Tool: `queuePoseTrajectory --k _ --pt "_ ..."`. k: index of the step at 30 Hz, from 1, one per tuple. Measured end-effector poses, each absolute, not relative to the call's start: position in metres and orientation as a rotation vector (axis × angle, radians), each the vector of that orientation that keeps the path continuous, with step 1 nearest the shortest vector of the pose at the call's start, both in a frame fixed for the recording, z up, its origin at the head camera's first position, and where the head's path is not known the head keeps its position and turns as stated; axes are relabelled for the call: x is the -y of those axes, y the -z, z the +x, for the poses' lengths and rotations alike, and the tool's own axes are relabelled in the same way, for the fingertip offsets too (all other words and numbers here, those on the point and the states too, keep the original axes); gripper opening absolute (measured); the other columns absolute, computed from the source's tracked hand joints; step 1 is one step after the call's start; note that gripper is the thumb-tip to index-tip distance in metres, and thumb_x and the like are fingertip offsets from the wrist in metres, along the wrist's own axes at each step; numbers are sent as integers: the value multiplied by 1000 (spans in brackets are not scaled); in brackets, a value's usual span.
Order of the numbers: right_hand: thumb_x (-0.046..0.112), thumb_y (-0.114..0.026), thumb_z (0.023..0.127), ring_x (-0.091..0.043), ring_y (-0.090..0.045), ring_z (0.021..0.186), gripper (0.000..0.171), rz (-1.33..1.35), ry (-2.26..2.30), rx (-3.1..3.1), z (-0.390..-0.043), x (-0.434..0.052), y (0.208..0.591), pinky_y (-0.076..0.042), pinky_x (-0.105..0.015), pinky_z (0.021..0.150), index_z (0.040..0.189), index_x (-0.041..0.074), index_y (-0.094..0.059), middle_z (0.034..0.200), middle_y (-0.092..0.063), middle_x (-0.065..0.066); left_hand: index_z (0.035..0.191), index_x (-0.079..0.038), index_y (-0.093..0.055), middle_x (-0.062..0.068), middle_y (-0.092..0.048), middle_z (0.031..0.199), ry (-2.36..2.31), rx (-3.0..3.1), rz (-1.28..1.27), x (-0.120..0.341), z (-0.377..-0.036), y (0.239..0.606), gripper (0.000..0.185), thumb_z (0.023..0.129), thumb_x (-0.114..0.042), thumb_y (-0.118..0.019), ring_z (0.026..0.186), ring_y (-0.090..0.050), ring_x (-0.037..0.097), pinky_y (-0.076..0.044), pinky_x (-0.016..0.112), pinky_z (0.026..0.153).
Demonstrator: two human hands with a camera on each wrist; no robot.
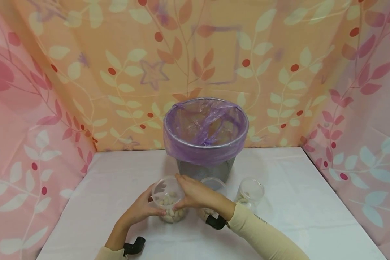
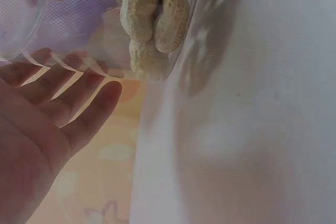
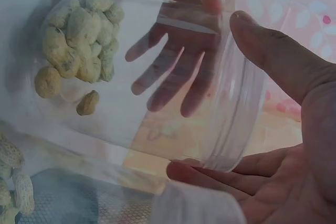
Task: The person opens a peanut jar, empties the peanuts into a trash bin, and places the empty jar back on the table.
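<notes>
On the white table stands a clear plastic jar (image 1: 167, 198) with peanuts (image 1: 174, 216) in its bottom. My left hand (image 1: 139, 210) holds it from the left, thumb on the near side and fingers spread along the far wall. At the top, my right hand (image 1: 195, 193) grips the rim between thumb and fingers. The right wrist view shows the right thumb (image 3: 273, 51) on one side of the rim and the fingers on the other. In the left wrist view a few peanuts (image 2: 152, 24) show through the jar wall.
A mesh bin (image 1: 201, 169) lined with a purple plastic bag (image 1: 208, 155) stands behind the jar. A second clear jar (image 1: 217, 183) with peanuts is partly hidden behind my right forearm. Farther right is a third jar (image 1: 251, 189), also holding peanuts. Patterned curtains (image 1: 123, 90) enclose the table.
</notes>
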State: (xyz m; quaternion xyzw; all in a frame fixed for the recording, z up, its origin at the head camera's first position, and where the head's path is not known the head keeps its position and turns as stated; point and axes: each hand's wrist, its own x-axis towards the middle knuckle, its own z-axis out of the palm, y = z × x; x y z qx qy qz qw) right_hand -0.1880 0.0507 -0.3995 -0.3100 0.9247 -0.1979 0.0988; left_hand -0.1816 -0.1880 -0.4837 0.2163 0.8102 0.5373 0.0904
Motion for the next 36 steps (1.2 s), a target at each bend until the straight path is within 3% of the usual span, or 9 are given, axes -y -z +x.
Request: queuePoseTrajectory --k 8,15,22,27,36 --pt "45 -83 74 -30 -44 138 107 -904 714 -2740 -188 -52 396 -41 -43 112 152 0 -25 153 -38 -19 149 -7 -33 25 -50 139 -1653 -2437 662 188 -182 476 96 70 -14 -87 119 -53 43 -48 46 91" --pt "39 -87 71 -31 -47 135 105 -939 953 -2735 -187 -52 393 -42 -46 110 149 -2 -30 149 -43 -19 148 -3 -34 25 -50 139 -1730 -2466 755 187 -179 468 92 71 -11 -85 125 -50 44 -48 31 97" --pt "35 -89 69 -28 -52 126 103 -862 1227 -2664 -183 -53 389 -50 -43 99 148 1 -32 146 -46 -14 146 3 -35 26 -50 139 -1773 -2509 844 184 -177 459 88 71 -5 -82 127 -52 24 -46 25 99" --pt "32 -89 70 -25 -53 124 100 -824 1363 -2591 -181 -54 386 -54 -37 94 148 4 -34 145 -46 -11 147 -3 -37 24 -51 140 -1803 -2521 852 182 -173 451 87 72 -3 -81 127 -51 11 -45 25 100" --pt "26 -88 71 -28 -54 123 96 -808 1559 -2507 -176 -59 379 -54 -35 95 148 3 -34 144 -47 -11 146 -1 -37 22 -51 140 -1838 -2538 792 173 -166 434 86 73 -5 -81 124 -51 3 -46 28 100"
